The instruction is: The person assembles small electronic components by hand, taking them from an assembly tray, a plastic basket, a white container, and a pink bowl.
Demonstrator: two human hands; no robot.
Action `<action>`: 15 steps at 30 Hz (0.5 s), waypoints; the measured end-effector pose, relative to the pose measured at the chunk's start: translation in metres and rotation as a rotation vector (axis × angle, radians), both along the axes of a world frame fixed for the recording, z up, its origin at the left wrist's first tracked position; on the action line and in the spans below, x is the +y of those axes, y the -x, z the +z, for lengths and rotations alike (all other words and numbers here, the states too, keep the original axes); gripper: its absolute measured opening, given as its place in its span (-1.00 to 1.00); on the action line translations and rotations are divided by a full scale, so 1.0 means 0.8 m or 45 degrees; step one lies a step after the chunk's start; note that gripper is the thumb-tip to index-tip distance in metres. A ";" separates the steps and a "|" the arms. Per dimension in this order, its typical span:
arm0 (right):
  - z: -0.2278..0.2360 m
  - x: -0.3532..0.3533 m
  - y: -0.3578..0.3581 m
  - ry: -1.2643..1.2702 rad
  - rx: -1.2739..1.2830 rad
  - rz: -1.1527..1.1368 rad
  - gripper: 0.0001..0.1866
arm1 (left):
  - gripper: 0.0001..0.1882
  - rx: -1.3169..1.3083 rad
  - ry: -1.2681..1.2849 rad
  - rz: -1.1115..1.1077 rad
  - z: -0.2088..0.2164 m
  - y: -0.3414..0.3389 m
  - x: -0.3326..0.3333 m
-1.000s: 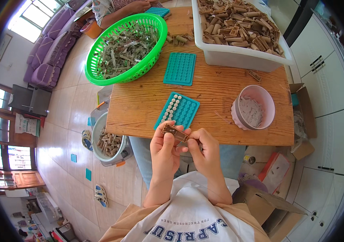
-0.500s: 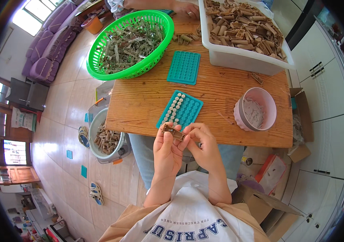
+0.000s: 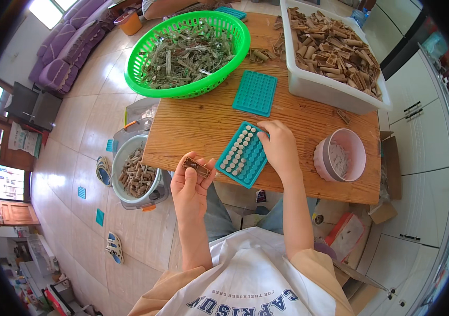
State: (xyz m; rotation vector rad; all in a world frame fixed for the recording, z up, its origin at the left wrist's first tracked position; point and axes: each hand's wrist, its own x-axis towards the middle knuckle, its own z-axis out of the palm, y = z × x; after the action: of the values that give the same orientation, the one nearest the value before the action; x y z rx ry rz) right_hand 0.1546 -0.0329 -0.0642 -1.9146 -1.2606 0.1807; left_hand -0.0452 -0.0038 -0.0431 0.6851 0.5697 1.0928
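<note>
Just off the table's front edge, my left hand (image 3: 190, 196) grips a small brown plastic casing (image 3: 197, 167), its hollow side up and the thumb lying on it. My right hand (image 3: 283, 148) reaches over a teal tray (image 3: 257, 164) of round pits. Its thumb and fingertips come together at the tray's far end, and whatever they may pinch is too small to make out. Small white discs (image 3: 236, 150) fill the pits along the tray's left side, while the pits on the right show teal.
Behind lies a second teal tray (image 3: 255, 93). A green basket (image 3: 130, 68) of clear plastic scraps and a white tub (image 3: 316, 94) of brown casings stand farther back. On the right are a pink pot (image 3: 322, 158) and a loose casing (image 3: 343, 116). A bowl (image 3: 123, 184) stands left of the table.
My hands have parted: the left drew left with the casing, and the right moved forward and right onto the tray. Another person's hand at the far edge has left view.
</note>
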 end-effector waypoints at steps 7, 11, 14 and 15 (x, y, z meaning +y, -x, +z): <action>0.016 -0.019 0.044 0.127 0.055 0.192 -0.84 | -0.69 0.124 -0.034 -0.009 -0.002 0.023 0.009; 0.005 -0.020 0.057 0.150 0.004 0.151 -0.86 | -0.70 0.207 -0.079 -0.123 -0.003 0.021 0.008; 0.002 -0.017 0.061 0.173 -0.068 0.117 -0.91 | -0.70 0.218 -0.088 -0.195 -0.003 0.022 0.009; 0.002 -0.017 0.061 0.200 -0.110 0.104 -0.93 | -0.70 0.202 -0.069 -0.212 -0.001 0.021 0.009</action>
State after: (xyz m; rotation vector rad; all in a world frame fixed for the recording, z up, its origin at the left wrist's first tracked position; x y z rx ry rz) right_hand 0.1060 -0.0462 -0.0625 -2.0238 -1.4198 0.2483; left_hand -0.0623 0.0032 -0.0440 0.8566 0.6085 0.9062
